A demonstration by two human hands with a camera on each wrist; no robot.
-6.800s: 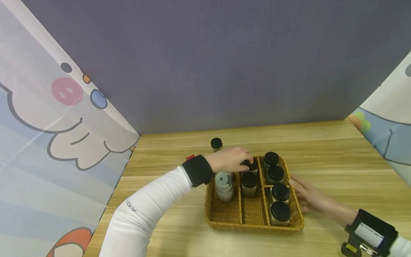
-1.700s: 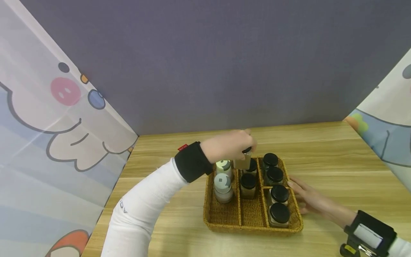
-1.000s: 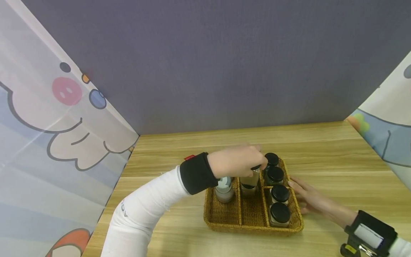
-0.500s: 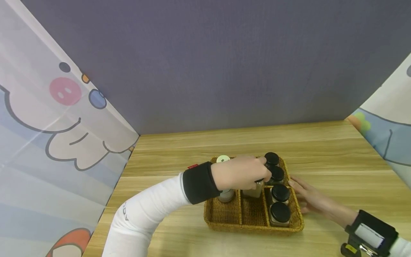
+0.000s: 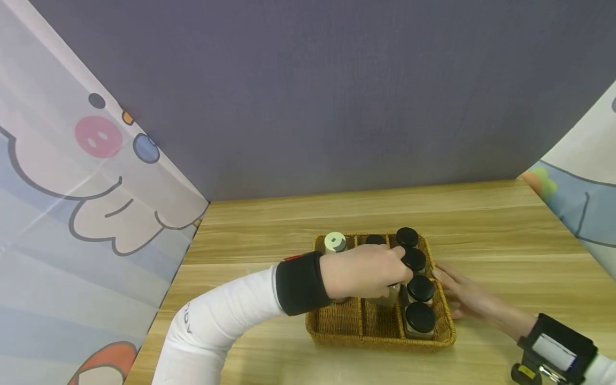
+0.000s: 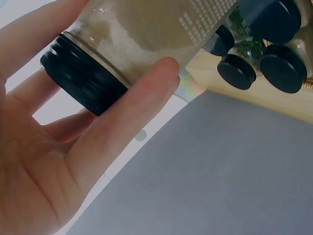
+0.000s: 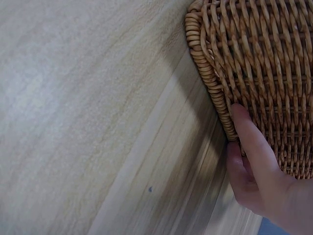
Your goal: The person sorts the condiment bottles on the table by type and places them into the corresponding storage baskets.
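In the head view my left hand [image 5: 368, 271] is over the middle compartment of a divided wicker basket [image 5: 380, 342]. It pinches a clear spice jar [image 5: 387, 299] by its black lid, with the jar low among the others. Pale powder and printed text on this jar [image 6: 137, 34] show in the left wrist view, the thumb and fingers around its lid end. Whether it touches the basket floor is hidden. My right hand [image 5: 469, 294] grips the basket's right side; in the right wrist view its fingertips [image 7: 239, 111] lie against the wicker wall and edge.
Black-lidded jars [image 5: 420, 318] stand in a row in the right compartments. One black-lidded jar [image 5: 375, 239] is at the back of the middle one, and a pale-lidded jar [image 5: 335, 240] at the back left. A dark grey panel [image 5: 366, 107] stands behind the wooden table [image 5: 260, 230].
The jar that stood on the table behind the basket is now in my left hand, brought over the back edge and lowered forward into the middle compartment. The right hand keeps its place.
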